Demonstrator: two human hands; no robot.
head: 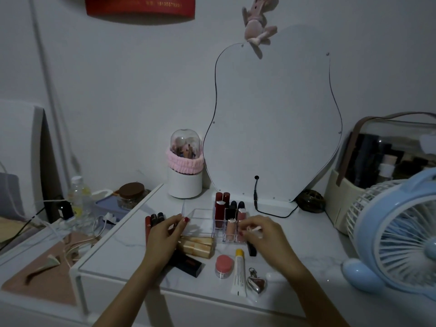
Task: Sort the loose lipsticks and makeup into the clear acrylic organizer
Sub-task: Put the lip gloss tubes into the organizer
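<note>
The clear acrylic organizer (203, 219) is sitting mid-worktop (295, 251), lipsticks (232, 213) standing in its right-hand slots; no label is reading clearly. The left hand (162, 234), reaching in from 7 o'clock, is gripping the organizer's left wall. The right hand (262, 234), coming from 5 o'clock, is pinching a small pale item (253, 230) just beside the front slots. A yellow-capped tube (238, 272) is lying at 6 o'clock, its print illegible.

Open tabletop (306, 251) right of organizer (207, 220). Fan (396, 234) blocks far right; mirror (271, 114) and brush holder (185, 175) wall off the back.
</note>
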